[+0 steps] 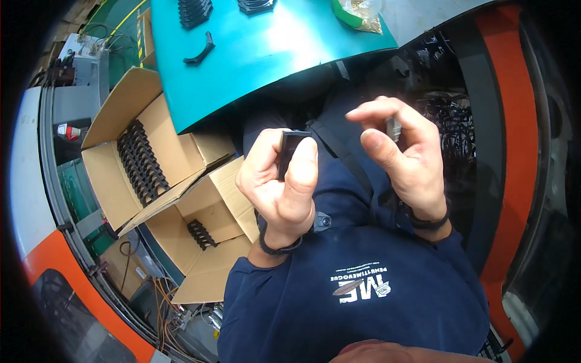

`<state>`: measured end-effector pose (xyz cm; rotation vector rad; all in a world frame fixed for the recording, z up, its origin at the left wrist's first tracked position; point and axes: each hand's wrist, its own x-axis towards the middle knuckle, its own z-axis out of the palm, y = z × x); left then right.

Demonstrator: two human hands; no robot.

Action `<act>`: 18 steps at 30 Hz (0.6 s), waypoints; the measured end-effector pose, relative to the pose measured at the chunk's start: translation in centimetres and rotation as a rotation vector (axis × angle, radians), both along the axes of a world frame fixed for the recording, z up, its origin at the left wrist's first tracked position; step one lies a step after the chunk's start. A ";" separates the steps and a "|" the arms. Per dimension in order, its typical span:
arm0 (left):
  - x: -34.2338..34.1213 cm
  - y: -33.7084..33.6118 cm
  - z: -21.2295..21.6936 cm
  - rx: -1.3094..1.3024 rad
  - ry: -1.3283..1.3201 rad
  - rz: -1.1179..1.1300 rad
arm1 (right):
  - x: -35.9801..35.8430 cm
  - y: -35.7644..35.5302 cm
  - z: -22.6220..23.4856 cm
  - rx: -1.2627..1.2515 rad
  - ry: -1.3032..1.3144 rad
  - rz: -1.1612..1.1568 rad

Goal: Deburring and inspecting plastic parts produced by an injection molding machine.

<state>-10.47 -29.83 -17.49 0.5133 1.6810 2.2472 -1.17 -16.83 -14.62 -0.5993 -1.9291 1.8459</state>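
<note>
My left hand (279,181) is closed around a flat black part (293,145), pinched between thumb and fingers in front of my body. Most of that part's length is hidden by the hand. To its right, my right hand (407,154) is raised with thumb and index finger apart. A small grey, metallic-looking piece (393,129) shows against its curled fingers; its kind is too small to make out. On the green table top (242,78) lies a single curved black part (201,51), beyond my left hand.
Stacked black parts (195,13) and another black stack (256,5) lie at the table's far side, near a green-and-clear bag (361,13). At left, an open cardboard box (112,181) holds rows of black parts; a nearer box (212,275) holds a few more.
</note>
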 end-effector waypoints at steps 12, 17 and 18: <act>0.4 -0.2 0.7 -0.031 -0.088 -0.181 | -1.7 -1.0 0.2 -0.231 0.053 0.142; 0.4 -0.1 0.8 -0.047 -0.063 -0.163 | -1.7 -1.0 0.1 -0.198 0.051 0.144; 0.5 0.1 0.8 -0.055 -0.049 -0.151 | -1.7 -1.1 0.0 -0.199 0.052 0.143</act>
